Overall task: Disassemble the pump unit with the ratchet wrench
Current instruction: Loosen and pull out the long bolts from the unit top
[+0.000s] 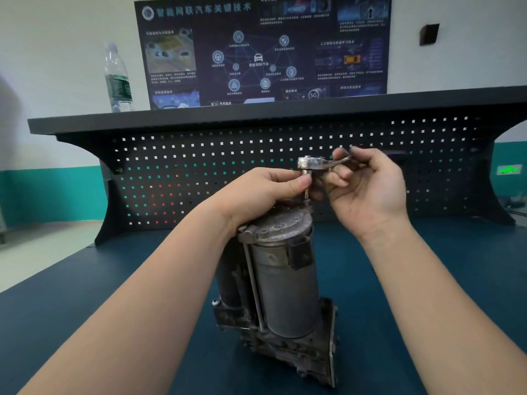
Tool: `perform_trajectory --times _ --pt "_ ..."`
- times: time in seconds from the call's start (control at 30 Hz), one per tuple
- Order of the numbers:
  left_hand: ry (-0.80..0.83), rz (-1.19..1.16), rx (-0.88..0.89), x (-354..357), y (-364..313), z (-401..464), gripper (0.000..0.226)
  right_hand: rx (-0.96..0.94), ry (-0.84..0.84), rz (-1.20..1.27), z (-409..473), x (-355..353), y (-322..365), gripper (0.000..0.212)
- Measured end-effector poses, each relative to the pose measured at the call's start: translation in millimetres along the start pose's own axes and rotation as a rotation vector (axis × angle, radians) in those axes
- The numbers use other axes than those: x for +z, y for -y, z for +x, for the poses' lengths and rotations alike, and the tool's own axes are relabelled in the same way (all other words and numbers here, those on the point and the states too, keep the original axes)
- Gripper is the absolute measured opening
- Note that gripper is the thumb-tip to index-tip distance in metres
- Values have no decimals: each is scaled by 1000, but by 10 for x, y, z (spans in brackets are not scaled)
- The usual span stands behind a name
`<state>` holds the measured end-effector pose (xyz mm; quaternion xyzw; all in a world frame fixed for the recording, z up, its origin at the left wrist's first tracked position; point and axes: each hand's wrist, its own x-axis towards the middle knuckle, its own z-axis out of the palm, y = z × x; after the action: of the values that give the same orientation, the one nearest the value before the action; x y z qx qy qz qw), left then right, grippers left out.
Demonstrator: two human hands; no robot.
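The pump unit (285,283), a dirty grey metal cylinder on a cast base, stands upright on the dark blue bench. A small silver ratchet wrench (312,163) is held just above its top cap, with a thin bit pointing down toward the cap. My left hand (268,192) pinches the bit and socket under the wrench head between thumb and fingers. My right hand (368,186) grips the wrench handle, palm turned toward me.
A black perforated back panel (256,172) with a shelf (199,118) rises behind the bench. A clear water bottle (118,78) stands on the shelf at the left. A dark poster (262,47) hangs on the wall. The blue bench top (114,280) spreads around the pump.
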<state>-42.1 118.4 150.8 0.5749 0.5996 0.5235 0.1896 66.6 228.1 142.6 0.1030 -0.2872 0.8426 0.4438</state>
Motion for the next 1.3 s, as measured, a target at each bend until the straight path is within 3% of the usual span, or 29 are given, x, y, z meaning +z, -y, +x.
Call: perform_trajectory --times 0.03,0.1,0.17,0.23,0.3,0.37,0.5,0.57,0.7,0.77,0.87,0.93,1.1,1.3 --pt "-7 9 -1 3 -6 0 16 14 -11 -4 12 -2 -7 21" --pt "-25 41 -7 11 -10 10 18 -137 7 -128 -13 4 -61 25" --pt "-35 69 -7 18 -9 28 21 -515 116 -425 -115 26 -118 20" --pt "-39 96 -2 24 -4 42 20 -945 356 -863 -164 -15 -147 9" --pt "-39 133 4 15 8 41 18 -1156 534 -1120 -168 -63 -154 8" --pt "-28 142 10 14 0 23 14 -1051 502 -1055 -158 -52 -134 5" --pt "105 399 -62 21 -60 9 41 -725 331 -696 -127 -57 -70 12" --pt "172 527 -141 35 -113 4 46 -719 329 -695 -125 -62 -70 11" --pt "96 787 -173 85 -201 -12 41 -778 377 -725 -161 -50 -119 8" --pt "91 899 -126 18 -251 -86 61 -771 359 -721 -158 -46 -109 9" --pt "312 1015 -184 -248 -287 -265 111 -740 331 -700 -145 -50 -93 11" --pt "410 958 -248 -330 -251 -385 125 -725 334 -690 -151 -43 -101 11" --pt "192 1011 -51 -259 -24 -459 111 -713 327 -658 -170 -40 -134 11" --pt "134 1048 -1 -244 -25 -543 108 -620 267 -548 -224 27 -166 11"
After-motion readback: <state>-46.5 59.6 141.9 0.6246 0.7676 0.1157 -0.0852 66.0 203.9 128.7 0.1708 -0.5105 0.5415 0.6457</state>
